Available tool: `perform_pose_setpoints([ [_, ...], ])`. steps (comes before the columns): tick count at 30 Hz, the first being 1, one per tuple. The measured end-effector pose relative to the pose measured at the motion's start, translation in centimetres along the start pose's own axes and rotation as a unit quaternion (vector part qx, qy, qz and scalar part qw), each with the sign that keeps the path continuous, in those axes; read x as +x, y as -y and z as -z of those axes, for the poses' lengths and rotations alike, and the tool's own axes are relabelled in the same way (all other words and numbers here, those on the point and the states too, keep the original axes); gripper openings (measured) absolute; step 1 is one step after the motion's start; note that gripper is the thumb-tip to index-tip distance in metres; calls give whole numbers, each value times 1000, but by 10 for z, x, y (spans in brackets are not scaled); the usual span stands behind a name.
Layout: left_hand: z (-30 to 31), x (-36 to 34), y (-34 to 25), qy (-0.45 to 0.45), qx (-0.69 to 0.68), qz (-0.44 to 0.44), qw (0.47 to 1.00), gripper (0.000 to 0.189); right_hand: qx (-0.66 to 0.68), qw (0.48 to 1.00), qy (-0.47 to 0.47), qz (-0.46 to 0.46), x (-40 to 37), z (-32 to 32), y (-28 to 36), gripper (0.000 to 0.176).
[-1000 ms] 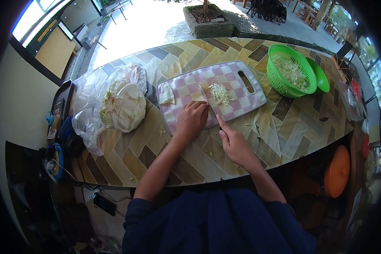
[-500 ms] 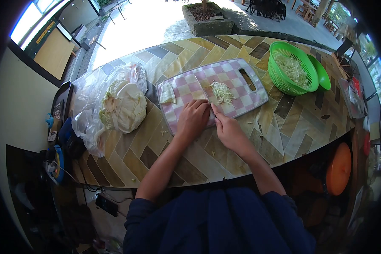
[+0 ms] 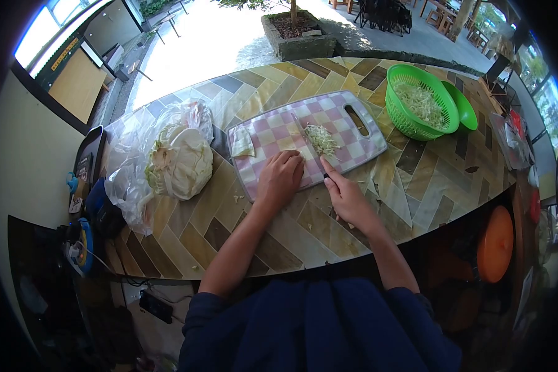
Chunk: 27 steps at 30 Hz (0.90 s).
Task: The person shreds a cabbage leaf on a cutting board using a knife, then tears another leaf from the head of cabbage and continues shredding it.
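A pink and white checked cutting board (image 3: 273, 133) lies on the table. My right hand (image 3: 350, 199) is closed round the dark handle of a knife (image 3: 311, 142), whose blade points up across the board. On the board, my left hand (image 3: 281, 178) has its fingers bent together; what lies under them is mostly hidden. Right of the blade sits a small heap of shredded cabbage (image 3: 322, 140). A pale cabbage piece (image 3: 242, 142) rests at the board's left end. Farther left, a partly cut cabbage (image 3: 181, 162) lies by a clear plastic bag (image 3: 125, 189).
Beyond the board's right end stands a green basket (image 3: 400, 118) of shredded cabbage, with a green bowl (image 3: 464, 105) against it. A black tray (image 3: 92, 149) is at the table's left edge. An orange round object (image 3: 495, 244) sits below the table at right.
My right hand and the knife handle have moved right and slightly down, away from my left hand. The whole view has shifted slightly.
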<state>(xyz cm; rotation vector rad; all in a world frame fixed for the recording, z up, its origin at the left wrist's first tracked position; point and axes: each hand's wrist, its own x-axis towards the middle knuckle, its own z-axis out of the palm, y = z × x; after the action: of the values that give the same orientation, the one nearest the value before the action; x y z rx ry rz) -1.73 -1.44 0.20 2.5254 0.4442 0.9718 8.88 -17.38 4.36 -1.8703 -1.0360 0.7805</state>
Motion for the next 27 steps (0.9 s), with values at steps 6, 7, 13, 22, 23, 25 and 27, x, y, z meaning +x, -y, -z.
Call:
perform_pose_setpoints([
  [6,1,1,-3,-3,20,17,1000,14,-73,997,-21,25,-3,3,-12,49],
  [7,1,1,-2,-4,17,17,1000,14,-79,995,-31,46,0,2,-16,49],
  [13,1,2,-1,-6,9,12,1000,13,-53,996,-37,64,-10,-8,0,50],
  [22,3,1,-3,-8,-1,8,1000,11,-130,987,-20,88,-21,-17,7,55],
  [23,3,1,-2,-5,-1,8,1000,11,-136,987,-12,83,-22,-17,8,56],
  [25,4,1,-2,0,-1,8,1000,11,-150,986,-11,75,-23,-19,9,56],
  [27,5,2,-3,5,-1,9,1000,12,-161,985,-8,67,-21,-21,9,56],
])
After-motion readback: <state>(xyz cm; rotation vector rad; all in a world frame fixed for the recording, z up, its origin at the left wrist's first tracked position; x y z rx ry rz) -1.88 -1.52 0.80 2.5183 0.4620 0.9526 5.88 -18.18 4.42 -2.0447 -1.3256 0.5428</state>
